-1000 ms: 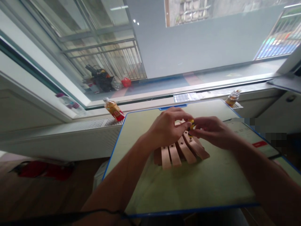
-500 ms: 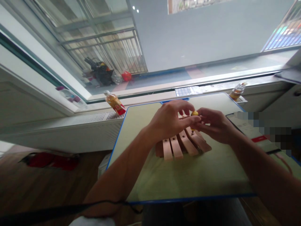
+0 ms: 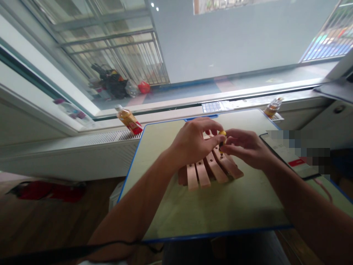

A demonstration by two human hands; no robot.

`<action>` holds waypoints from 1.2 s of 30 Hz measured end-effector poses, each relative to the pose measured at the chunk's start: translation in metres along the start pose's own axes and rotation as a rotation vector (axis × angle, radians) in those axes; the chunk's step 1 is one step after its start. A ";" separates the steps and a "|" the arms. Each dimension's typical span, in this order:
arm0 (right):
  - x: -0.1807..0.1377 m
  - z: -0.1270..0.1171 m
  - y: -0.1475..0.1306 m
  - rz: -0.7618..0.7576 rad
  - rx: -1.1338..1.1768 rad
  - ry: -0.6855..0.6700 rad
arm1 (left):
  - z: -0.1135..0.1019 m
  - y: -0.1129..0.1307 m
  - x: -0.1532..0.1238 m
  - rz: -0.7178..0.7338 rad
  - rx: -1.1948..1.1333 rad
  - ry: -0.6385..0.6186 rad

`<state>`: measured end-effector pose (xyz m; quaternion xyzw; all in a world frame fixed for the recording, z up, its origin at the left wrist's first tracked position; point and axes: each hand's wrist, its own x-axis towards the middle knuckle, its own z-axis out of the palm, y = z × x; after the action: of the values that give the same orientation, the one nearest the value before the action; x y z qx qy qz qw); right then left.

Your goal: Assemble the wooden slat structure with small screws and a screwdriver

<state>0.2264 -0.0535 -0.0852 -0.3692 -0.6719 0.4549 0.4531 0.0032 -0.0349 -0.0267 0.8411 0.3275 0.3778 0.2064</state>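
A short yellow-and-black screwdriver (image 3: 221, 145) stands nearly upright over a wooden slatted piece (image 3: 204, 176) on the desk. My left hand (image 3: 197, 141) pinches the handle near its top between thumb and fingers. From the other side, the fingertips of my right hand (image 3: 245, 147) close around the handle's lower part. The screwdriver's lower end is at a dark screw on one of the right-hand slats. Several pale slats fan out on a darker wooden base, with dark screws or holes along them. My left hand covers the far part of the piece.
A blue-edged desk (image 3: 165, 217) carries the work. To the right lies a dark-edged flat case (image 3: 292, 158). Behind are a drink bottle (image 3: 129, 120) on the radiator, a clear container of amber liquid (image 3: 273, 107) and a blister-like sheet (image 3: 216, 106) along the window sill.
The view has shifted slightly. My right fingers have loosened and shifted on the screwdriver, so more of its black part shows. My left hand keeps its pinch; the wooden piece stays in place.
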 end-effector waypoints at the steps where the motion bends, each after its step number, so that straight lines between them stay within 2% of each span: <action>1: 0.000 -0.001 0.000 0.007 0.002 -0.002 | -0.001 0.000 0.000 0.004 -0.007 -0.007; 7: 0.000 -0.001 -0.005 -0.031 -0.016 -0.036 | -0.003 0.003 0.001 0.033 -0.027 -0.058; 14: 0.000 0.000 -0.002 -0.050 -0.038 -0.013 | 0.003 0.002 0.000 0.010 -0.015 0.008; 19: 0.001 -0.002 -0.002 -0.021 0.019 -0.053 | 0.004 0.003 0.000 0.023 0.018 0.000; 24: 0.001 -0.005 -0.007 -0.003 -0.065 -0.092 | 0.000 0.005 0.001 0.017 0.052 -0.021; 30: 0.000 -0.001 -0.002 -0.036 -0.153 0.007 | 0.001 0.002 0.000 0.011 0.050 0.011; 33: 0.000 0.002 0.002 -0.021 -0.114 0.026 | 0.004 0.000 0.000 0.020 0.031 0.049; 36: 0.000 0.002 0.002 -0.013 -0.049 0.012 | 0.006 0.000 0.000 0.042 0.016 0.030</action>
<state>0.2243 -0.0531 -0.0873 -0.3785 -0.6825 0.4329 0.4511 0.0078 -0.0355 -0.0304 0.8436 0.3159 0.3920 0.1868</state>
